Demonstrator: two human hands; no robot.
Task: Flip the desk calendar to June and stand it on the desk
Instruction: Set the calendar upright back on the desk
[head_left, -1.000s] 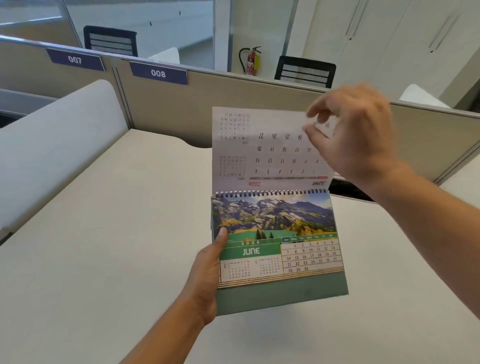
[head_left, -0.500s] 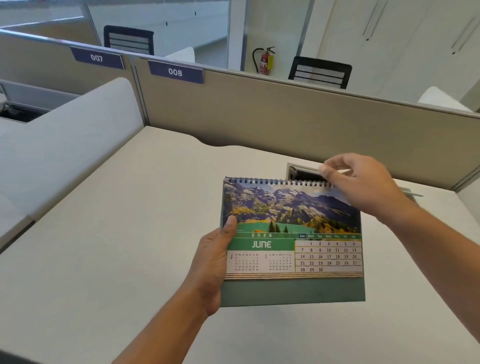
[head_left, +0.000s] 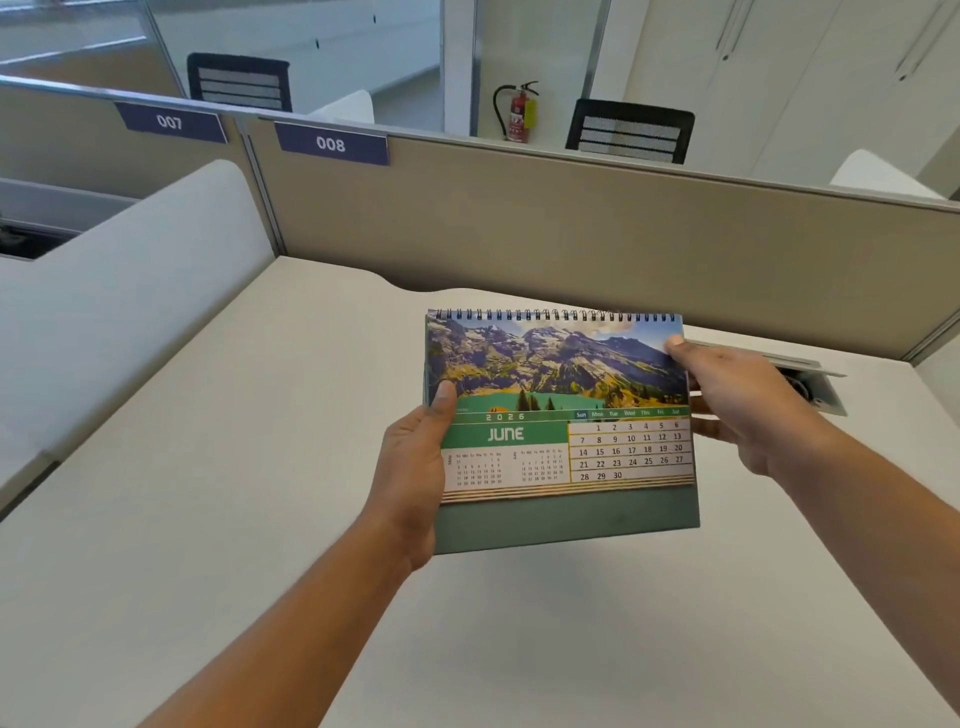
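The spiral-bound desk calendar (head_left: 561, 415) shows its June 2026 page, with a mountain photo above a green band and date grid. It is held in the air above the white desk (head_left: 208, 493), tilted towards me. My left hand (head_left: 415, 467) grips its left edge, thumb on the front. My right hand (head_left: 743, 405) grips its right edge, thumb on the photo near the top corner, fingers behind.
A beige partition (head_left: 571, 234) with labels 007 and 008 closes the desk's far side. A white divider (head_left: 130, 291) runs along the left. A cable hatch (head_left: 810, 379) lies open behind my right hand. Black chairs and a fire extinguisher (head_left: 519, 111) stand beyond the partition.
The earlier page has gone over the spiral to the back. My right hand came down from it and took hold of the calendar's right edge. June now faces me.
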